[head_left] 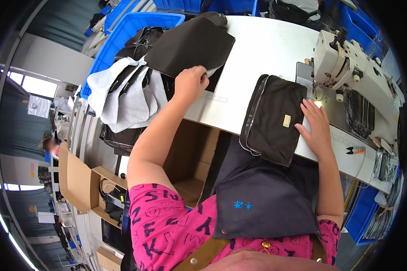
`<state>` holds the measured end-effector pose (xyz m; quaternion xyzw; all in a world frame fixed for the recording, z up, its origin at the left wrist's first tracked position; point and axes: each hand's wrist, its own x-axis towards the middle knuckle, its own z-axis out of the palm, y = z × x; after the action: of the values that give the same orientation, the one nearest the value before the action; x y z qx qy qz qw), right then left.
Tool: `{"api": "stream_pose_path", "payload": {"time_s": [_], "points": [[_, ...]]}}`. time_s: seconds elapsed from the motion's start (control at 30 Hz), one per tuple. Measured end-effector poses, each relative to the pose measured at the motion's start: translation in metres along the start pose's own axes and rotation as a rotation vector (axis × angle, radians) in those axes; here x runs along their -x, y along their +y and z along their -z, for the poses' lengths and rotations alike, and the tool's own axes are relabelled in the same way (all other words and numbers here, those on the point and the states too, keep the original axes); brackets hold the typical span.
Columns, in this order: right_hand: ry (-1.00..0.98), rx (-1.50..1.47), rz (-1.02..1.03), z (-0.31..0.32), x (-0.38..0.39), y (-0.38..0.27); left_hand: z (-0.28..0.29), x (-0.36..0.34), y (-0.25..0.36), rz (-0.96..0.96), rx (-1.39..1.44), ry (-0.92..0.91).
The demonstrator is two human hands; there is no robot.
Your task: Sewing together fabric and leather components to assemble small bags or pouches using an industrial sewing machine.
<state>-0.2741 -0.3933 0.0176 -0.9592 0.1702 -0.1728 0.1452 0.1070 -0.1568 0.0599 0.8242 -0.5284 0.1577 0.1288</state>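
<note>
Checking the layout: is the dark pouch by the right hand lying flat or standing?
Lying flat: the dark pouch shows its broad face and pale label upward.

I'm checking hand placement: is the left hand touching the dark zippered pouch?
Apart. The head view shows it: a stretch of white tabletop separates the left hand from the pouch.

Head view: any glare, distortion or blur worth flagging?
Head view: bright hot spot under the sewing machine, beside the right hand; head view, far left: window washed out; head view: edges of the white table bow, picture corners black; head view: left hand fairly sharp.
</note>
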Motion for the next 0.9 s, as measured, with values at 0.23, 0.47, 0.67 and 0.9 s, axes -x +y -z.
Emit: {"api": "stream_pose_path", "payload": {"time_s": [0.23, 0.47, 0.67, 0.9], "points": [[0.007, -0.023, -0.006, 0.001, 0.0, 0.0, 0.064, -0.054, -0.019, 0.396, 0.457, 0.417], [0.01, -0.02, 0.002, 0.0, 0.001, 0.002, 0.165, -0.076, -0.029, 0.21, 0.286, 0.73], [0.009, 0.001, -0.02, 0.0, 0.003, -0.002, 0.19, -0.059, -0.016, 0.137, 0.026, 1.027], [0.061, -0.005, -0.008, -0.005, 0.007, 0.001, 0.241, -0.044, 0.019, 0.0, 0.224, 1.134]]}}
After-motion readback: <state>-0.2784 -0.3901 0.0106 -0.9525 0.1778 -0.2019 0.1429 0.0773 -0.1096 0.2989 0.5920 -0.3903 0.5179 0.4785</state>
